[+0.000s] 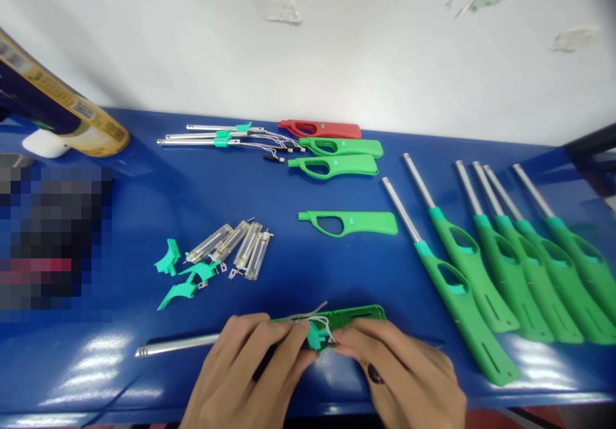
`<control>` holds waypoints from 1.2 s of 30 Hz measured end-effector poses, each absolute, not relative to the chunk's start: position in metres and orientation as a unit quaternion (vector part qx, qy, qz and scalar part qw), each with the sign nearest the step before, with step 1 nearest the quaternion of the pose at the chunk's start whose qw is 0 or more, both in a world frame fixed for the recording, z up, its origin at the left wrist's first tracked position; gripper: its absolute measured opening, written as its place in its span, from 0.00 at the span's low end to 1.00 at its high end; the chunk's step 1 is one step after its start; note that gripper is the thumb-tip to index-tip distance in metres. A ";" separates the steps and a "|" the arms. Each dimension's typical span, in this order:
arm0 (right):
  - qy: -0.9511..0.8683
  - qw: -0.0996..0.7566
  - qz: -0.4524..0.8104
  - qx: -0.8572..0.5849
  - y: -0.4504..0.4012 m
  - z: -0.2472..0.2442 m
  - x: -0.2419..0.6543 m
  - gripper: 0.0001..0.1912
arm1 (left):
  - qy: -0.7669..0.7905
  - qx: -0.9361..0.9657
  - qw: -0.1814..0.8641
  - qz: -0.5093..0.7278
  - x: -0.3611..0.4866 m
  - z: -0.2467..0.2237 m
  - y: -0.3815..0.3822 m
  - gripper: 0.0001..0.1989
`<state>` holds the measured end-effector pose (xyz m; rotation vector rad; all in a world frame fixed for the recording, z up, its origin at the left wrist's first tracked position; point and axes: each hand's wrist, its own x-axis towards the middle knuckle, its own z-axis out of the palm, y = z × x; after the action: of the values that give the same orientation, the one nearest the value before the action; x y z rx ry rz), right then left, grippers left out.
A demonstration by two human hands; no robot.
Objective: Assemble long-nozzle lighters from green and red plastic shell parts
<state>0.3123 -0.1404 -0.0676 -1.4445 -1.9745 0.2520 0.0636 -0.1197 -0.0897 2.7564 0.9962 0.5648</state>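
At the front of the table my left hand (245, 365) is closed round the nozzle end of an opened green lighter casing (356, 315). A silver tube (180, 344) sticks out to the left of that hand. Between my hands sit a teal trigger (316, 336) and thin white wires (323, 320), inside or just over the casing. With fingertips pinched at the right side of the trigger and wires, my right hand (404, 368) also touches the casing. Its fingers hide most of whatever small part it grips.
Several assembled green lighters (471, 317) lie along the right. Clear fuel tanks (248, 246) and loose teal triggers (180, 291) lie left of centre. Behind are wired metal tubes (202, 142), green casing halves (349, 222) and a red casing (337, 130). A can (103, 134) stands back left.
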 end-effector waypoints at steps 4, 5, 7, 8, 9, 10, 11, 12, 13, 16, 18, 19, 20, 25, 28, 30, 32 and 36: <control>-0.747 0.345 0.120 -0.556 -0.145 -0.069 0.313 0.21 | 0.339 0.917 0.065 0.200 0.068 -0.079 -0.117 0.14; -0.745 0.349 0.124 -0.555 -0.145 -0.070 0.313 0.21 | 0.342 0.916 0.062 0.200 0.071 -0.076 -0.116 0.14; -0.740 0.358 0.124 -0.555 -0.146 -0.072 0.314 0.19 | 0.351 0.912 0.057 0.204 0.075 -0.070 -0.113 0.13; -0.739 0.364 0.123 -0.554 -0.146 -0.073 0.314 0.19 | 0.360 0.907 0.055 0.211 0.077 -0.069 -0.113 0.12; -0.738 0.371 0.121 -0.551 -0.146 -0.075 0.315 0.18 | 0.368 0.901 0.056 0.221 0.078 -0.068 -0.113 0.10; -0.738 0.379 0.120 -0.545 -0.145 -0.077 0.315 0.18 | 0.375 0.896 0.058 0.229 0.078 -0.069 -0.113 0.09; -0.740 0.386 0.121 -0.538 -0.144 -0.078 0.316 0.18 | 0.379 0.894 0.062 0.230 0.078 -0.070 -0.114 0.09; -0.742 0.392 0.123 -0.530 -0.143 -0.078 0.316 0.18 | 0.377 0.896 0.066 0.225 0.078 -0.072 -0.114 0.10; -0.744 0.394 0.127 -0.524 -0.141 -0.078 0.317 0.18 | 0.371 0.900 0.070 0.217 0.077 -0.074 -0.115 0.10; -0.751 0.376 0.129 -0.528 -0.136 -0.074 0.318 0.14 | 0.360 0.906 0.087 0.205 0.076 -0.080 -0.116 0.10; -0.752 0.358 0.118 -0.541 -0.136 -0.070 0.318 0.12 | 0.370 0.896 0.103 0.224 0.077 -0.081 -0.116 0.13; -0.753 0.351 0.112 -0.546 -0.136 -0.069 0.318 0.11 | 0.376 0.890 0.108 0.234 0.078 -0.082 -0.116 0.15; -0.754 0.346 0.106 -0.549 -0.136 -0.069 0.318 0.11 | 0.379 0.887 0.111 0.241 0.078 -0.082 -0.116 0.16; -0.759 0.343 0.077 -0.548 -0.137 -0.073 0.315 0.09 | 0.364 0.895 0.120 0.228 0.076 -0.085 -0.117 0.12; -0.761 0.341 0.055 -0.548 -0.138 -0.074 0.314 0.09 | 0.361 0.898 0.120 0.221 0.071 -0.089 -0.118 0.11; -0.761 0.332 0.036 -0.556 -0.141 -0.072 0.317 0.09 | 0.368 0.895 0.120 0.220 0.071 -0.089 -0.118 0.11; -0.765 0.304 0.023 -0.567 -0.141 -0.066 0.321 0.11 | 0.376 0.887 0.122 0.240 0.073 -0.085 -0.118 0.12; -0.794 0.239 0.049 -0.557 -0.128 -0.053 0.326 0.20 | 0.420 0.846 0.117 0.306 0.079 -0.070 -0.114 0.17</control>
<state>0.3263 -0.1283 -0.0532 -1.5256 -2.1725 0.1342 0.0792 -0.1140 -0.0704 2.4772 1.2302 0.8957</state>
